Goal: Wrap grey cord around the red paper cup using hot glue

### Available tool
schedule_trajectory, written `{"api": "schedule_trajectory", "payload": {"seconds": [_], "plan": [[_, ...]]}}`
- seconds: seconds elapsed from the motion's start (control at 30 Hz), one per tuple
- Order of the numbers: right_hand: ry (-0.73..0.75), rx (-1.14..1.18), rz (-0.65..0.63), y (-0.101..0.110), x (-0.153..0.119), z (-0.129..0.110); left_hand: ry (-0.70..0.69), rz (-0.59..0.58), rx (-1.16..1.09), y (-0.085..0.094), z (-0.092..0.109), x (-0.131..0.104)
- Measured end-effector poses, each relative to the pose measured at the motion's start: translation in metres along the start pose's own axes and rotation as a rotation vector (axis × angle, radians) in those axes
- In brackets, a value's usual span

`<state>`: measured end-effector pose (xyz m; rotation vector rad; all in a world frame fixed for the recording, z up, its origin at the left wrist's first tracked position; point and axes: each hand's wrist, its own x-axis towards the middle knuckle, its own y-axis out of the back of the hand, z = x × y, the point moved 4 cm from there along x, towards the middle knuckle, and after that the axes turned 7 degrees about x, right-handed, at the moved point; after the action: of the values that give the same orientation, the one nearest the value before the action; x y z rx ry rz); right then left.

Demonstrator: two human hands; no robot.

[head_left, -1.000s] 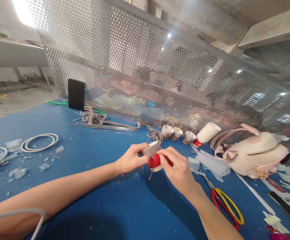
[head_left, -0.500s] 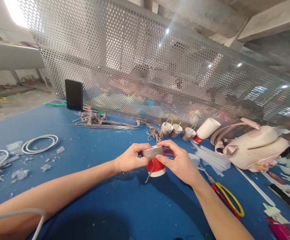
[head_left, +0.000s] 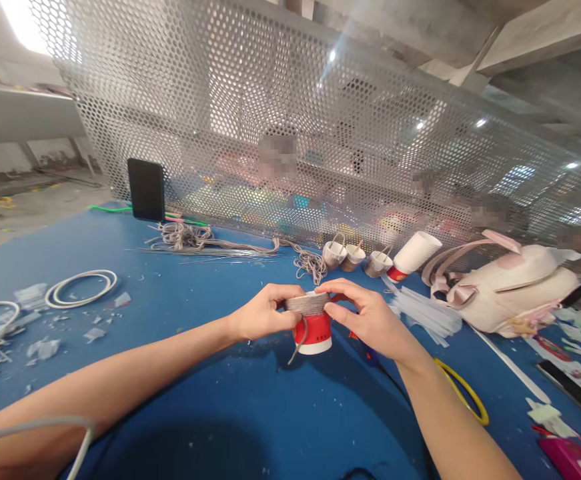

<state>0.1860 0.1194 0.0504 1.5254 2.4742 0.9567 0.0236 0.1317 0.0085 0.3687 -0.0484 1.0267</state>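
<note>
A red and white paper cup (head_left: 315,337) is held upside down just above the blue table, its upper part wound with grey-brown cord (head_left: 310,304). My left hand (head_left: 269,313) grips the cup's left side with thumb and fingers at the cord. On the right side, my right hand (head_left: 365,317) has its thumb and fingertips pressed to the wound cord. One loose cord end (head_left: 298,348) hangs down the front of the cup, below my left thumb.
Behind stand cord-wrapped small cups (head_left: 335,255), stacked white cups (head_left: 417,255), a cord bundle (head_left: 185,235) and a black tablet (head_left: 147,189). At right are clear strips (head_left: 430,315), yellow-handled scissors (head_left: 465,390) and a pale bag (head_left: 525,287). White rings (head_left: 81,289) lie left.
My right hand has shifted slightly right along the cup, its thumb now at the cord's right edge. My right forearm has moved right and covers more of the scissors.
</note>
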Motion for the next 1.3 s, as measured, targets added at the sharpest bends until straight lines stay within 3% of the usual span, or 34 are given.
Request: {"api": "schedule_trajectory", "payload": {"seconds": [0.23,0.37,0.47,0.57,0.67,0.7,0.77,0.87,1.1,1.2,1.3], "plan": [[0.064,-0.051,0.076,0.000,0.003,0.000,0.005,0.015,-0.016,0.000,0.001,0.001],[0.080,-0.010,0.260,0.013,-0.002,0.000,0.026,0.053,0.053,0.000,0.001,0.003],[0.092,-0.045,0.370,0.029,-0.025,-0.003,0.101,0.083,0.093,0.002,-0.006,0.006],[0.005,-0.113,0.225,0.036,-0.057,0.002,0.134,0.086,0.075,0.002,-0.013,0.007],[-0.213,-0.168,-0.015,0.039,-0.086,0.027,0.144,0.073,0.073,0.002,-0.018,0.008],[-0.283,-0.206,-0.047,0.041,-0.093,0.038,0.142,0.078,0.091,0.001,-0.019,0.008],[-0.376,-0.312,0.007,0.049,-0.099,0.059,0.124,0.105,0.143,0.001,-0.021,0.008],[-0.393,-0.417,0.192,0.055,-0.091,0.082,0.099,0.146,0.243,0.001,-0.023,0.007],[-0.349,-0.129,0.120,0.025,-0.058,0.100,0.104,0.171,0.626,-0.001,-0.024,0.006],[-0.364,-0.104,0.185,0.017,-0.054,0.106,0.109,0.121,0.926,0.001,-0.019,0.005],[-0.346,-0.066,0.231,0.012,-0.054,0.108,0.039,-0.011,1.188,0.000,-0.010,0.004]]}}
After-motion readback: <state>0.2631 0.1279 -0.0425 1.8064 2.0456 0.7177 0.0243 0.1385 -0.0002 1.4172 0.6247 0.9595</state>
